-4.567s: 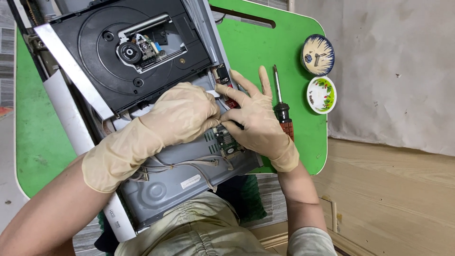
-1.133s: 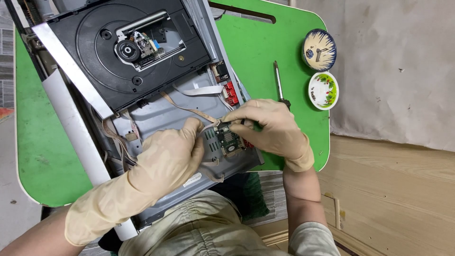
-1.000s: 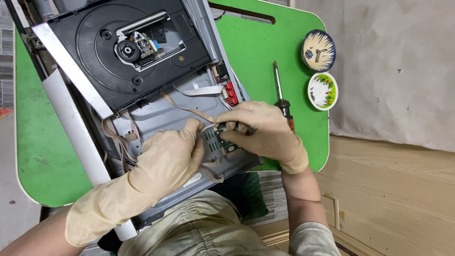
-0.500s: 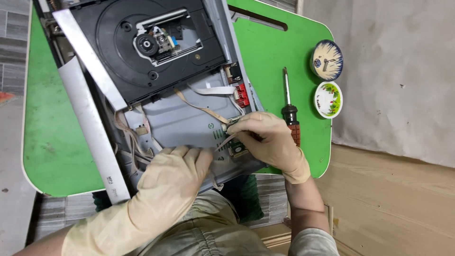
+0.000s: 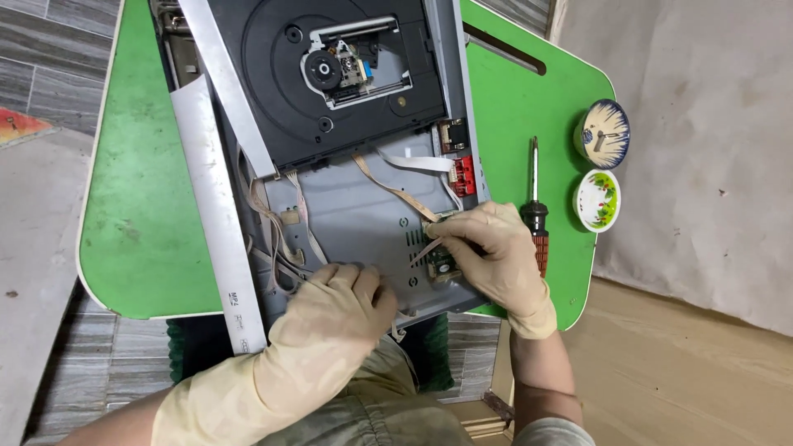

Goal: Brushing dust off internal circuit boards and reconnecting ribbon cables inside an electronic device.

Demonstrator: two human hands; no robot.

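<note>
An opened disc player (image 5: 347, 215) lies on a green table (image 5: 149, 206), its black disc tray and laser unit (image 5: 343, 66) at the far end. Both my hands wear beige rubber gloves. My left hand (image 5: 334, 310) rests flat on the grey metal chassis near its front edge, fingers spread, holding nothing. My right hand (image 5: 491, 256) is closed around a small green circuit board (image 5: 442, 260) at the chassis's right side, where flat ribbon cables (image 5: 396, 190) run to it. A red connector block (image 5: 464, 175) sits just beyond.
A screwdriver (image 5: 535, 206) with a dark red handle lies on the table right of the player. Two small bowls (image 5: 601, 136) (image 5: 596, 200) stand at the table's right edge. A grey front panel strip (image 5: 219, 231) lies along the player's left side. Wooden floor lies to the right.
My left hand slid from over the cables down to the front of the chassis. My right hand stayed on the small circuit board. The view shifted, so the player sits further right in the picture.
</note>
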